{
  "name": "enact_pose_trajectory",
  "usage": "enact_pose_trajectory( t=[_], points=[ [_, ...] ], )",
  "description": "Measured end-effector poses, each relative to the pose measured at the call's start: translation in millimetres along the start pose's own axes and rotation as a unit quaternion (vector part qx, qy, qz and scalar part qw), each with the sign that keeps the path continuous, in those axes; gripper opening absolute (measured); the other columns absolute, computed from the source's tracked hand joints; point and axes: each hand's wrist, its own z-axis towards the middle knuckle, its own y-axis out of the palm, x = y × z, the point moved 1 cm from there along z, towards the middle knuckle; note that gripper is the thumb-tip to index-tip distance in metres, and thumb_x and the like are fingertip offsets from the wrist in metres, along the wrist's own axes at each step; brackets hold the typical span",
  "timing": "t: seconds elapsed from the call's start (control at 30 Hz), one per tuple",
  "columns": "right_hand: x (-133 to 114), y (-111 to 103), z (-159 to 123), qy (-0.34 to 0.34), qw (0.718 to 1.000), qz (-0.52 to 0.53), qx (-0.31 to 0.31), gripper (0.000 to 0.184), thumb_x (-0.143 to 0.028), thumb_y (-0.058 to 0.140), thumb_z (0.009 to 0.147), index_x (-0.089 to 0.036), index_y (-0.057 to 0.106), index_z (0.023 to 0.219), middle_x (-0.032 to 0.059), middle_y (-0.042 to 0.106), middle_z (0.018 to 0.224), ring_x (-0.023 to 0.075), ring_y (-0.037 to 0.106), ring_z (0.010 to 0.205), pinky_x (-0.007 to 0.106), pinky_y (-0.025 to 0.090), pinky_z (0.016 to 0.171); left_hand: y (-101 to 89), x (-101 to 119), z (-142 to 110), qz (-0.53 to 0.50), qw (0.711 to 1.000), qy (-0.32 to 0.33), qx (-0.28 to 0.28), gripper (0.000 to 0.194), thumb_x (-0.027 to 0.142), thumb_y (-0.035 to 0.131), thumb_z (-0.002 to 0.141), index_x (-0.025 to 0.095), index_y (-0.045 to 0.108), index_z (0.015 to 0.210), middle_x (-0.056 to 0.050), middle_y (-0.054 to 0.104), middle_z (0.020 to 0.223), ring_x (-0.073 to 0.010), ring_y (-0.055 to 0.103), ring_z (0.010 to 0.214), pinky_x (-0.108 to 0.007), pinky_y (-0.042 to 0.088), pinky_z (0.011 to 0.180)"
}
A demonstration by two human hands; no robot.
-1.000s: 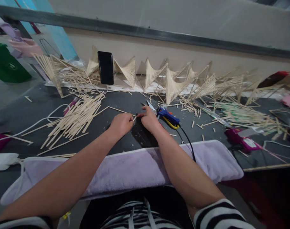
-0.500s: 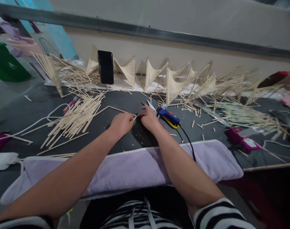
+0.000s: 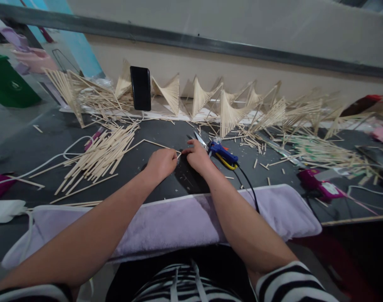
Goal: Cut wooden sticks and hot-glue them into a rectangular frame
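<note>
My left hand [image 3: 162, 162] is closed, pinching thin wooden sticks near the middle of the dark table. From it a pale stick [image 3: 160, 145] runs left to a bent corner, where another stick slopes down toward the loose pile. At the meeting of the stick ends, my right hand [image 3: 196, 157] has its fingertips closed on the tip; the thumb is mostly hidden. Just beyond the right hand lie scissors [image 3: 200, 139] with their blades showing. Beside them rests a blue glue gun [image 3: 223, 153] with a yellow trigger and a black cord.
Loose sticks [image 3: 95, 161] are heaped at left. Twisted stick structures [image 3: 231, 111] line the wall, with a phone [image 3: 141, 89] upright among them. A lilac cloth [image 3: 179, 220] covers the near edge. Cut bits and a magenta box [image 3: 320, 183] lie at right.
Both hands stay at the same joint of the sticks, with hardly any movement. The whole view has shifted very slightly.
</note>
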Motion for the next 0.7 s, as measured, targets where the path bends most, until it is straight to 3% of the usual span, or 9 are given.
enact_pose_trajectory(
  t=[0.7],
  points=[
    [1.3, 2.0, 0.9, -0.001, 1.0, 0.003, -0.003, 0.063, -0.004, 0.039, 0.051, -0.016, 0.043, 0.113, 0.0054, 0.066, 0.086, 0.0203, 0.06, 0.081, 0.033, 0.045, 0.073, -1.1, 1.8, -0.4, 0.002, 1.0, -0.023, -0.015, 0.019, 0.026, 0.047, 0.077, 0.022, 0.066, 0.082, -0.006, 0.068, 0.085, -0.0199, 0.06, 0.083, -0.027, 0.042, 0.071]
  ],
)
